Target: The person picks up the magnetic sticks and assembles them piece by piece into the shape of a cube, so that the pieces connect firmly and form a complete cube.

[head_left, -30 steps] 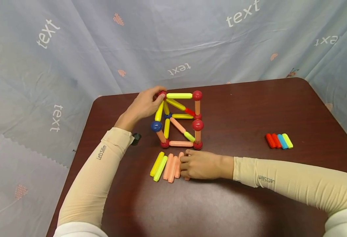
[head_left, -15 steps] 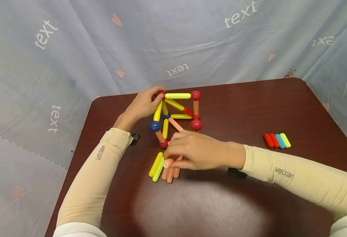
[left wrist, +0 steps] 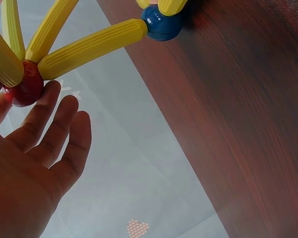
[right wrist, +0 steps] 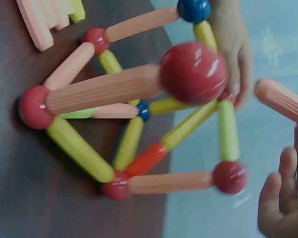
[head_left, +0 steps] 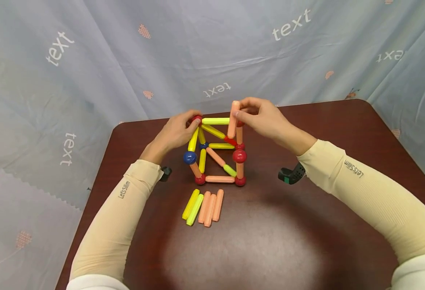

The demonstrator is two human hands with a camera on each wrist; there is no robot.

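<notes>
A cube-like frame of magnetic rods and balls stands on the table, its near upper corners a blue ball and a red ball. My left hand grips the red ball at the far left upper corner, where several yellow rods meet. Between thumb and fingers my right hand pinches a peach magnetic rod, held near the far right upper corner. In the right wrist view, the held rod's free end is apart from the frame, and a red ball tops the far right post.
Loose peach rods and two yellowish rods lie in a row in front of the frame. Dark wrist cameras hang by both sleeves. A patterned curtain rises behind the table's back edge.
My right hand has picked a peach rod from the row and carried it up and away to the frame's far right corner. My left hand stays on its red ball.
</notes>
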